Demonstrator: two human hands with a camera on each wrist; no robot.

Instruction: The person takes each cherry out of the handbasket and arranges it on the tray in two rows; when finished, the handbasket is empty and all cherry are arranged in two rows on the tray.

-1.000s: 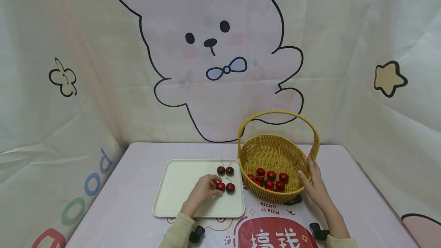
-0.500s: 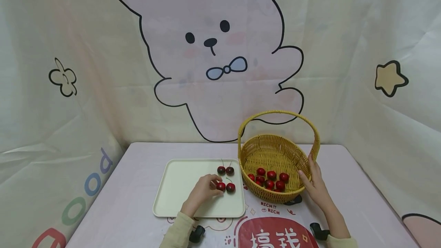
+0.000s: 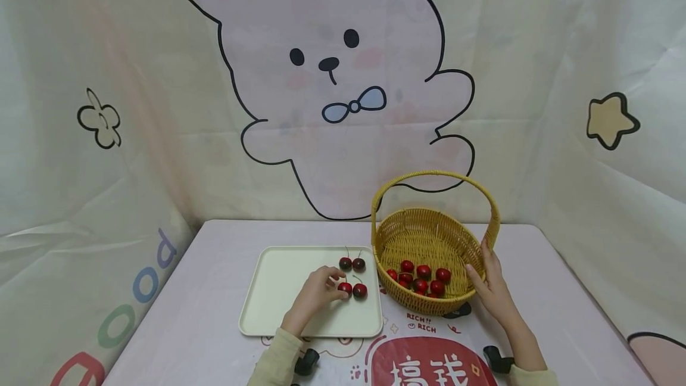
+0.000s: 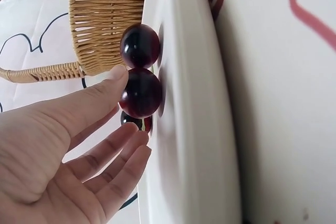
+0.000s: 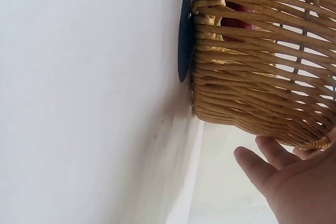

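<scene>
On the right part of a cream tray (image 3: 278,296) stand several dark red cherries. My left hand (image 3: 312,298) pinches the front-left cherry (image 4: 140,94) between thumb and fingers; this cherry is low over the tray. Right beside it lies another cherry (image 3: 360,291), and two with stems, including a cherry (image 3: 358,265), stand behind. My right hand (image 3: 491,285) grips the right side of a yellow wicker basket (image 3: 423,225), thumb inside the rim near the handle's foot. Several cherries (image 3: 424,271) lie at the front of the basket. Its outer fingers (image 5: 254,166) show against the weave.
The basket stands close to the tray's right edge, its tall handle (image 3: 436,173) arching over it. A dark flat shape (image 3: 458,311) shows under the basket's front. Printed red lettering (image 3: 429,371) decorates the near tabletop. A curtain with a cartoon bear (image 3: 343,136) hangs behind the table.
The head view has shifted very slightly. Both hands keep their places, the left at the same cherry and the right on the basket.
</scene>
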